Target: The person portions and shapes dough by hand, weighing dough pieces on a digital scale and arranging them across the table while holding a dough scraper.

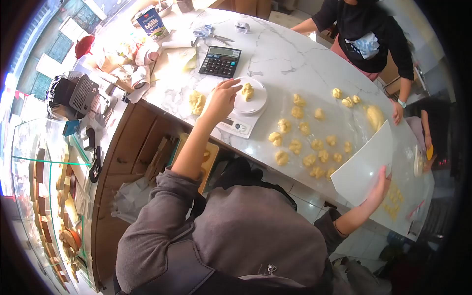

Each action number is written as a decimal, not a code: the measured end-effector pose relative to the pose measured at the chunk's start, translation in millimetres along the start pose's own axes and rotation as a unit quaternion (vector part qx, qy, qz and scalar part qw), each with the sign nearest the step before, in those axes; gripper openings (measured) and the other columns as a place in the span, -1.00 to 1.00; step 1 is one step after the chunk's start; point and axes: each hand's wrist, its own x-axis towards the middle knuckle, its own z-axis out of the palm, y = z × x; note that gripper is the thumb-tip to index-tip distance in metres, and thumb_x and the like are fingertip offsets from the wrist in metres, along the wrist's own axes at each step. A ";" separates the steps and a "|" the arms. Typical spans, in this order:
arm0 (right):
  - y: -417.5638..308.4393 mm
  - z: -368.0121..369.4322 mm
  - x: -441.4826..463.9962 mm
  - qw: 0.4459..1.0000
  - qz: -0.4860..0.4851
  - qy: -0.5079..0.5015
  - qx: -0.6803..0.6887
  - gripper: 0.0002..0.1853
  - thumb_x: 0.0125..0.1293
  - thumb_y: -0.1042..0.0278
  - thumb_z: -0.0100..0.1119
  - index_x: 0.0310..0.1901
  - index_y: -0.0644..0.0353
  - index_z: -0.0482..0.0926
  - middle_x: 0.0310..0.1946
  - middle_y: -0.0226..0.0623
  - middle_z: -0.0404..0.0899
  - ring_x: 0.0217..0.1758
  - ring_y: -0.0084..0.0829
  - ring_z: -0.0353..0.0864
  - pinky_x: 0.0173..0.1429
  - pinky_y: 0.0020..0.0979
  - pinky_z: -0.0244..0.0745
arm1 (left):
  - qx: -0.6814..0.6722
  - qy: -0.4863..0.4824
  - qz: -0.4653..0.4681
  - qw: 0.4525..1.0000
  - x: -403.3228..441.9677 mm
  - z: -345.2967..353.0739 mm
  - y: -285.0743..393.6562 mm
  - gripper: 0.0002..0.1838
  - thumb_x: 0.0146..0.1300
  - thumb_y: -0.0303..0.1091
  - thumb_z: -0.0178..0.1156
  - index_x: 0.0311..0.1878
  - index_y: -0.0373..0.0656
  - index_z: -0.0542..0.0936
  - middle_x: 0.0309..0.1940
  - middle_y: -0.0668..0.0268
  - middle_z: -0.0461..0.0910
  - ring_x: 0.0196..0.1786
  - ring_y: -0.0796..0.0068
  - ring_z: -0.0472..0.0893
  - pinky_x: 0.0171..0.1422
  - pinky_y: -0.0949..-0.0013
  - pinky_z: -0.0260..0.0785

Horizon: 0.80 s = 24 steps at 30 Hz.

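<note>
My left hand [225,100] is over the left edge of a white plate [256,100] on a kitchen scale [239,126], fingers apart. One dough piece [247,91] lies on the plate, just right of my fingertips. A larger dough lump [196,103] sits left of the scale. My right hand [379,186] grips a white flat board [363,164] by its lower right edge, tilted above the table's right part. Several dough pieces [305,129] lie spread on the marble table [290,64] between scale and board.
A calculator [220,62], scissors [222,38], a milk carton [152,23] and papers stand beyond the scale. Across the table is a person in a black top [364,44], one hand near a long dough piece [374,118]. A glass display case [44,196] is at left.
</note>
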 end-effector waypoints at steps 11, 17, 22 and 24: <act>8.6 -41.9 -8.9 0.998 0.008 0.064 0.006 -0.41 0.22 0.26 0.15 0.22 0.34 0.23 0.09 -0.17 0.36 0.13 -0.39 0.36 0.18 -0.45 0.24 | -0.021 -0.072 0.033 0.997 21.9 8.8 5.7 -0.48 -0.13 -0.45 0.33 0.02 -0.22 0.53 0.04 0.15 0.49 0.10 0.14 0.42 0.21 0.26 0.26; 9.9 -51.2 -23.9 0.994 0.016 0.108 0.018 -0.46 0.26 0.32 0.09 0.23 0.32 0.21 0.09 -0.18 0.37 0.11 -0.39 0.38 0.18 -0.44 0.26 | -0.004 -0.102 0.038 0.994 33.8 27.3 -3.6 -0.65 -0.09 -0.49 0.26 -0.13 -0.26 0.58 -0.17 0.10 0.56 -0.05 0.09 0.48 0.05 0.21 0.34; 12.5 -70.6 -37.5 0.992 0.026 0.113 0.055 -0.53 0.29 0.37 0.03 0.21 0.29 0.24 0.10 -0.24 0.37 0.11 -0.42 0.38 0.18 -0.42 0.26 | -0.076 -0.059 -0.012 0.995 33.8 26.3 1.3 -0.81 0.02 -0.52 0.15 -0.24 -0.23 0.59 -0.30 0.14 0.57 -0.21 0.25 0.55 -0.10 0.33 0.38; 15.7 -88.1 -41.7 0.978 0.056 0.173 0.101 -0.57 0.30 0.36 0.00 0.19 0.27 0.27 0.08 -0.27 0.39 0.10 -0.42 0.39 0.18 -0.39 0.27 | -0.182 -0.022 -0.114 0.976 35.2 11.7 13.8 -0.80 0.07 -0.50 0.05 -0.23 -0.22 0.58 -0.37 0.17 0.55 -0.21 0.36 0.54 -0.10 0.38 0.36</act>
